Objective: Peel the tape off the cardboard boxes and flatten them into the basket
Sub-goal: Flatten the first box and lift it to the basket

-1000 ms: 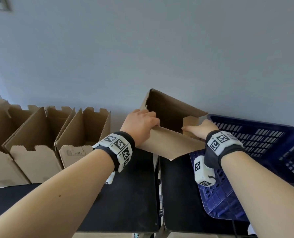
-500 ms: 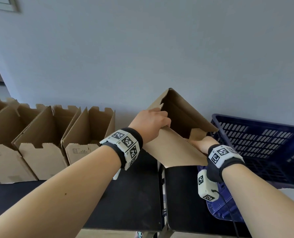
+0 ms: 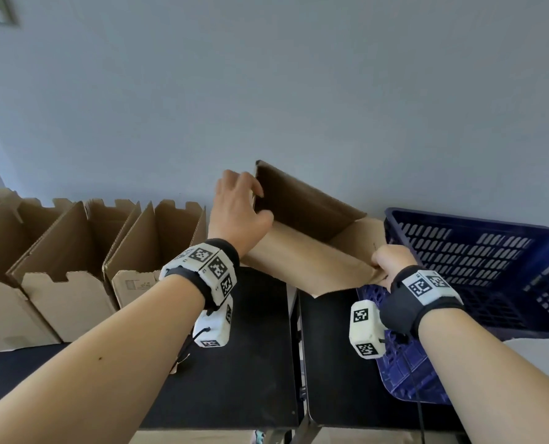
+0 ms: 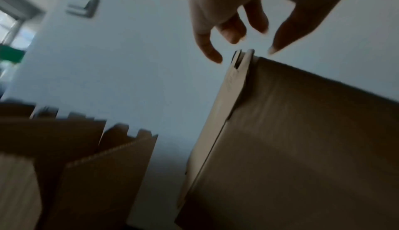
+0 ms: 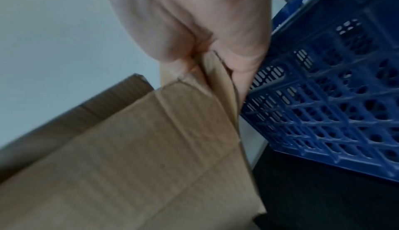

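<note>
A brown cardboard box (image 3: pixel 308 261), open and skewed, hangs tilted over the seam between two black tables. My right hand (image 3: pixel 391 261) pinches its near right corner; the right wrist view shows the thumb and fingers (image 5: pixel 239 57) clamped on the folded cardboard edge (image 5: pixel 218 80). My left hand (image 3: pixel 241 203) hovers at the box's upper left corner with fingers spread. In the left wrist view its fingers (image 4: pixel 233 30) hang just above the corner (image 4: pixel 244 57) without touching it. The blue plastic basket (image 3: pixel 478 251) lies tilted just right of the box.
A row of open cardboard boxes (image 3: pixel 157 248) stands along the wall on the left part of the black table (image 3: pixel 254 347). A grey wall rises close behind everything. The basket (image 5: pixel 323 105) hangs over the right table's edge.
My left hand has let go of the front panel and risen to the box's upper left corner. The box has swung down flatter and to the right, with my right hand still on it.
</note>
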A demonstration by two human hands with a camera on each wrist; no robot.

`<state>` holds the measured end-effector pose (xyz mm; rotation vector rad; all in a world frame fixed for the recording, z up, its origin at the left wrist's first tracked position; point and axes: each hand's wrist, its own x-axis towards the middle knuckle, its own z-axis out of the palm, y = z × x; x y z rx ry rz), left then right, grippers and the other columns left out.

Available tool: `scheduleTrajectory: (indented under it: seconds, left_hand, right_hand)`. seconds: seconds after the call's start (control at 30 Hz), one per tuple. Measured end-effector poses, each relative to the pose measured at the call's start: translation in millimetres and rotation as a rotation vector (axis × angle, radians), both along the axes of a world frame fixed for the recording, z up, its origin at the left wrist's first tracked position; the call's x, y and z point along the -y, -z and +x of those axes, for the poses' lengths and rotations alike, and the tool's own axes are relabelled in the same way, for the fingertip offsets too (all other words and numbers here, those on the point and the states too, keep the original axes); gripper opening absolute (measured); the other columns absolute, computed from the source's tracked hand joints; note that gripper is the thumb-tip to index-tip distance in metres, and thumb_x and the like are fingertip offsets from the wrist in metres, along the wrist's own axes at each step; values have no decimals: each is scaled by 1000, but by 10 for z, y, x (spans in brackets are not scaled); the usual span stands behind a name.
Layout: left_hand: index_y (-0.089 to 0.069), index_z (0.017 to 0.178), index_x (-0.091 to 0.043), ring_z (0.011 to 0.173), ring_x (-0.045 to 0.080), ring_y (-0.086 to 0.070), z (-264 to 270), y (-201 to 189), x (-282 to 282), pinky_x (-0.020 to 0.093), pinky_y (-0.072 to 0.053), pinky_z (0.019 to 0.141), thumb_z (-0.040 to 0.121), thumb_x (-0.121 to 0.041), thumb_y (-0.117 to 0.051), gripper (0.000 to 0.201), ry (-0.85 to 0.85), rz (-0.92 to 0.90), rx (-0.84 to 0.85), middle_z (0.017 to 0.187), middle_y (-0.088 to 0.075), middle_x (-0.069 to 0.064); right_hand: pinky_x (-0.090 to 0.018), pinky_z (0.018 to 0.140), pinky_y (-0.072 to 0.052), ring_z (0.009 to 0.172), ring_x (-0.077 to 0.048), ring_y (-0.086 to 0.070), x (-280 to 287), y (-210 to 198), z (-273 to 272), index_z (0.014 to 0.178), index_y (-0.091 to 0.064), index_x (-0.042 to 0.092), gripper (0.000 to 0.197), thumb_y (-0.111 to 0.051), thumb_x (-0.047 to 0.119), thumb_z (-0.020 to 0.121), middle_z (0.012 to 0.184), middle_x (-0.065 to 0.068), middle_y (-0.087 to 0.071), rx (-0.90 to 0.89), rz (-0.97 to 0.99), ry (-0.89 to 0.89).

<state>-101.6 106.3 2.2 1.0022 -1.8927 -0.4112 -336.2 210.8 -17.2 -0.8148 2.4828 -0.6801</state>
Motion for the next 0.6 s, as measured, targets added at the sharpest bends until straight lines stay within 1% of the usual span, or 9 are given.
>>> scheduleTrajectory:
  seconds: [0.07, 0.1, 0.17, 0.27, 0.33, 0.4, 0.47, 0.5, 0.6]
  left_hand:
    - [-43, 121, -17, 119, 19, -35, 11, -31, 20, 26, -33, 92, 74, -15, -65, 52, -27, 153, -180, 130, -33, 4]
    - [-35, 133, -19, 129, 22, -30, 20, -36, 62, 29, -31, 100, 75, -19, -68, 67, -15, 258, -174, 141, -27, 5]
    - [-22, 147, -21, 139, 24, -26, 36, -13, 151, 35, -27, 110, 78, -24, -73, 85, 66, 472, 29, 152, -23, 9]
    - [-40, 142, -14, 132, 23, -41, 20, 105, 114, 30, -33, 105, 85, -22, -69, 64, 228, 657, 547, 144, -44, 7]
    - [-47, 138, -15, 130, 24, -43, -4, 210, -5, 34, -38, 103, 92, -25, -59, 49, 308, 720, 717, 142, -46, 6]
    - [-41, 143, -17, 134, 26, -38, -30, 310, -112, 39, -40, 105, 97, -26, -49, 47, 363, 786, 770, 147, -39, 6]
    - [-32, 147, -20, 138, 27, -30, -52, 412, -143, 42, -38, 108, 99, -25, -43, 49, 389, 824, 776, 152, -30, 6]
    - [-29, 147, -22, 139, 27, -29, -52, 453, -137, 43, -38, 107, 99, -26, -43, 50, 389, 841, 755, 153, -28, 5]
    - [-28, 147, -28, 137, 27, -30, -67, 573, -126, 45, -46, 100, 98, -30, -46, 53, 387, 923, 654, 152, -28, 2]
  right_hand:
    - [-37, 103, -40, 127, -36, -45, -76, 96, -27, 129, -49, -10, 39, -47, 1, 93, 135, -26, -49, 68, -66, 40]
    - [-39, 104, -41, 127, -37, -45, -116, 134, -34, 130, -49, -8, 39, -48, 0, 92, 136, -25, -49, 95, -119, 43]
    - [-41, 103, -43, 126, -37, -47, -154, 207, -24, 132, -50, -4, 40, -48, -2, 91, 136, -22, -50, 181, -217, 77]
    - [-44, 101, -44, 121, -36, -52, -166, 322, 18, 130, -52, -1, 42, -48, -7, 89, 134, -21, -53, 332, -307, 68]
    - [-47, 100, -44, 115, -33, -54, -131, 406, 57, 130, -54, 5, 42, -45, -4, 90, 132, -22, -53, 489, -367, 109]
    - [-48, 96, -44, 110, -34, -53, -123, 484, 86, 123, -58, 13, 38, -44, 6, 89, 123, -19, -57, 687, -423, 184]
    - [-46, 91, -46, 100, -33, -56, -165, 498, 105, 118, -57, 14, 32, -50, 19, 87, 113, -18, -59, 791, -467, 242]
    - [-47, 92, -46, 101, -33, -57, -187, 518, 85, 123, -53, 16, 38, -55, 27, 87, 116, -18, -59, 815, -474, 264]
    - [-49, 97, -47, 114, -34, -55, -221, 572, -23, 141, -37, 17, 78, -66, 54, 78, 131, -16, -53, 828, -434, 234]
